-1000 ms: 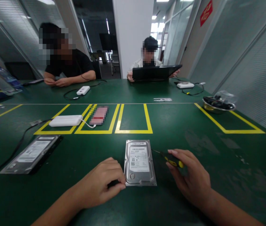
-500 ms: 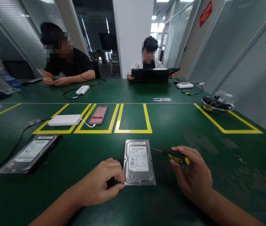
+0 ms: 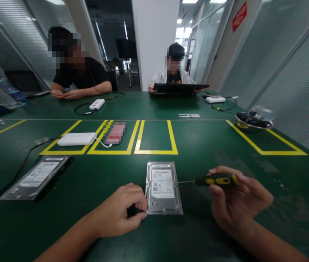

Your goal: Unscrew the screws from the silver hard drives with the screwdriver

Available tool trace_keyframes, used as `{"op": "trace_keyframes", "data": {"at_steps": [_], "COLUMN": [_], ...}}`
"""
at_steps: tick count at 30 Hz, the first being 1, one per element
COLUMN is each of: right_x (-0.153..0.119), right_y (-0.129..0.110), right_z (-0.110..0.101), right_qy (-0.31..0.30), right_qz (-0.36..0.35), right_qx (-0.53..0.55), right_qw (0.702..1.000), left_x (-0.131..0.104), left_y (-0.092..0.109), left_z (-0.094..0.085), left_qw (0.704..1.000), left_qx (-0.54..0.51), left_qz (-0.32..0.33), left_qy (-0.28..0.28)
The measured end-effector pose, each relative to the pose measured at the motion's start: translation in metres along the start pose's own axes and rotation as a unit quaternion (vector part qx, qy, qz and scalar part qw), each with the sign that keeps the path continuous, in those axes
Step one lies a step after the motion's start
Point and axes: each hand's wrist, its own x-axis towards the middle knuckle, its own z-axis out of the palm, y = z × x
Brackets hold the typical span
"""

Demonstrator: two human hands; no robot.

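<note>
A silver hard drive (image 3: 163, 189) with a white label lies face up on the green table in front of me. My left hand (image 3: 127, 209) is closed at the drive's lower left edge, with thumb and curled fingers pinching it there. In my right hand (image 3: 236, 200) is a black and yellow screwdriver (image 3: 217, 179), gripped by its handle and held nearly level. Its thin shaft points left, and the tip is at the drive's right edge; whether it touches cannot be made out.
Another hard drive (image 3: 38, 178) lies to the left beside a black cable. Beyond are a white power bank (image 3: 76, 139), a blurred pink phone (image 3: 116, 133), yellow tape outlines (image 3: 156, 152) and a metal bowl (image 3: 254, 123) of dark items. Two people sit across the table, one holding a black panel (image 3: 181, 88).
My right hand has moved right and turned the screwdriver closer to level. Its tip has gone a little lower along the drive's right edge. My left hand keeps its hold.
</note>
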Motion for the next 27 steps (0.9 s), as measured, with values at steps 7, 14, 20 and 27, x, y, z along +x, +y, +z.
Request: {"op": "trace_keyframes", "data": {"at_steps": [7, 14, 20, 27], "right_x": [0.006, 0.021, 0.042, 0.042], "right_y": [-0.012, -0.033, -0.054, -0.058], "right_z": [0.006, 0.006, 0.016, 0.041], "right_qy": [-0.031, -0.098, -0.11, -0.148], "right_qz": [0.015, 0.006, -0.003, -0.038], "right_qx": [0.075, 0.082, 0.075, 0.119], "right_qw": [0.997, 0.992, 0.991, 0.981], "left_x": [-0.003, -0.001, -0.001, -0.001], "left_y": [0.0, -0.001, -0.001, -0.001], "left_z": [0.0, 0.0, 0.0, 0.001], "left_qw": [1.0, 1.0, 1.0, 1.0], "left_qx": [-0.01, -0.016, -0.003, 0.015], "left_qz": [-0.01, -0.006, 0.002, 0.012], "left_qy": [-0.002, -0.002, 0.003, 0.013]}}
